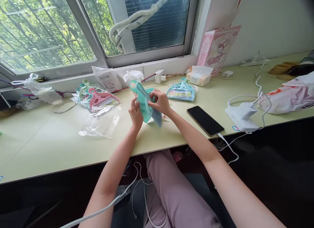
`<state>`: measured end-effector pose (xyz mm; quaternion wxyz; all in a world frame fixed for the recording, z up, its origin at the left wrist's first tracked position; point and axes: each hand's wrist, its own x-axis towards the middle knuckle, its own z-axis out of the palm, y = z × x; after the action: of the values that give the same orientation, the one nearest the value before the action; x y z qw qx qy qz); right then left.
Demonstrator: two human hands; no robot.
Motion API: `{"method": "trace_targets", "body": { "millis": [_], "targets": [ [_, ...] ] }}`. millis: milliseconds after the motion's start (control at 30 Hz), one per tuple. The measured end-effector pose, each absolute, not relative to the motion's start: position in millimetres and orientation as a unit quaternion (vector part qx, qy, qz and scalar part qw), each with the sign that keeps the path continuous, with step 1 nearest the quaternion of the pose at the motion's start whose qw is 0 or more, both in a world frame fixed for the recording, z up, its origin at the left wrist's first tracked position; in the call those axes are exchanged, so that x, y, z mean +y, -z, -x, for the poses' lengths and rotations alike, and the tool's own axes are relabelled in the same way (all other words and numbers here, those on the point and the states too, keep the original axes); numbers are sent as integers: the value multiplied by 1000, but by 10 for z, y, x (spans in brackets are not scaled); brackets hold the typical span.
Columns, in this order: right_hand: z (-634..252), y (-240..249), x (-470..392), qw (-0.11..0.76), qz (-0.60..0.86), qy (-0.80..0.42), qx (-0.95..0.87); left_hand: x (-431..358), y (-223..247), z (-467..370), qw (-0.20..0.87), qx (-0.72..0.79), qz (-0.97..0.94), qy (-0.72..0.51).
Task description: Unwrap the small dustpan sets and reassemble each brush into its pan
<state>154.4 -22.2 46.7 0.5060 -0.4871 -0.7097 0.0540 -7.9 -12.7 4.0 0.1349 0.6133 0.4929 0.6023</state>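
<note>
Above the middle of the table, my two hands hold a teal dustpan (147, 116) with a teal brush (157, 116) against it, its grey-blue bristles pointing down. My left hand (135, 113) is closed on the dustpan's left side. My right hand (160, 102) has its fingers closed around the brush near its head. A teal brush-and-dustpan set (181, 90) in clear wrapping lies just beyond, to the right. Further left lie wrapped sets, one with a pink brush (101, 99). A crumpled clear bag (99, 125) lies in front of them.
A black phone (205, 120) with a white cable lies right of my hands, near the edge of the table (61, 149). Further right are a power strip (242, 116) and a plastic bag (291, 94). A tissue pack (199, 76) and pink box (218, 51) stand by the window.
</note>
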Motion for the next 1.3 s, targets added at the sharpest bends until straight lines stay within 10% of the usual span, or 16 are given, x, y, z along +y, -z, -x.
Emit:
{"method": "trace_targets", "body": {
  "millis": [233, 633, 1300],
  "targets": [
    [-1921, -662, -273, 525, 560, 47, -639, 61, -178, 404, 50, 494, -549, -673],
    [-2197, -206, 101, 187, 778, -1, -599, 279, 23, 501, 229, 588, -704, -326],
    [-2399, -136, 146, 280, 681, 86, -671, 340, -21, 612, 352, 565, -558, -496]
  ]
}}
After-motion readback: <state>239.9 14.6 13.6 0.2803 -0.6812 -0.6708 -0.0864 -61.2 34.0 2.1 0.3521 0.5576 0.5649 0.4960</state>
